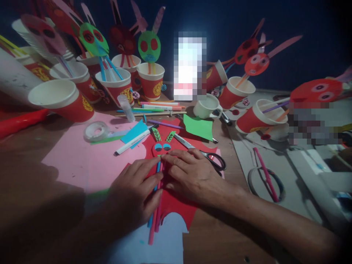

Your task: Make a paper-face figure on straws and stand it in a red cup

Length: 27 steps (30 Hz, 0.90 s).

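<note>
A small red paper face (154, 149) with blue-and-black eyes and two green leaf-patterned ears (169, 137) lies on a red paper sheet (181, 209). Blue and pink straws (153, 229) run down from it. My left hand (137, 183) rests its outstretched fingers on the straws and the face's lower edge. From the other side, my right hand (189, 170) lies flat, its fingertips touching the same edge. The fingertips hide the join of face and straws. Scissors (217, 161) with black handles lie just beyond my right hand.
Pink paper (68, 157), a tape roll (96, 131), a white marker (133, 142) and green paper (198, 127) lie around. Behind stand red paper cups (151, 84) with paper-face straw puppets, and a white mug (206, 106). A black ring (251, 181) lies at right.
</note>
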{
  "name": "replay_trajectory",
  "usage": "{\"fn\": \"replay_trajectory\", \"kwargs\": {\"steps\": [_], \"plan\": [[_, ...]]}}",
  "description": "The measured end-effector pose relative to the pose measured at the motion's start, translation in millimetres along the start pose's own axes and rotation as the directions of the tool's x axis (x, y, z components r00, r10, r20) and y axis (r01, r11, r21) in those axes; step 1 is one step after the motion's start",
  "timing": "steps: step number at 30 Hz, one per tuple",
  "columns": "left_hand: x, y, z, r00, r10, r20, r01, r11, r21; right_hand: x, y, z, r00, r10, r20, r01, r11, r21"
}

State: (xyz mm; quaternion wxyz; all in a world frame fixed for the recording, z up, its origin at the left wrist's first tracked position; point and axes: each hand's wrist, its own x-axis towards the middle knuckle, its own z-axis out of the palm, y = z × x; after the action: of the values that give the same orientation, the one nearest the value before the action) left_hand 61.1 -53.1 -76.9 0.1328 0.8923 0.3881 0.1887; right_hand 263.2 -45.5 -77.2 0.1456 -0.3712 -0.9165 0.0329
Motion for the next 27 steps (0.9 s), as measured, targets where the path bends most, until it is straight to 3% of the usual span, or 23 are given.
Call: {"fn": "replay_trajectory", "kwargs": {"steps": [23, 27], "plan": [[-6.4, -2.7, 4.5, 0.995, 0.042, -0.089, -0.046, 0.998, -0.034, 2.4, 1.4, 0.0, 0.997, 0.032, -0.07, -0.029, 0.999, 0.042], [-6.1, -1.9, 4.0, 0.995, 0.037, -0.09, -0.041, 0.998, -0.038, 6.1, 1.2, 1.1, 0.998, -0.011, -0.064, 0.015, 0.999, 0.05]]}}
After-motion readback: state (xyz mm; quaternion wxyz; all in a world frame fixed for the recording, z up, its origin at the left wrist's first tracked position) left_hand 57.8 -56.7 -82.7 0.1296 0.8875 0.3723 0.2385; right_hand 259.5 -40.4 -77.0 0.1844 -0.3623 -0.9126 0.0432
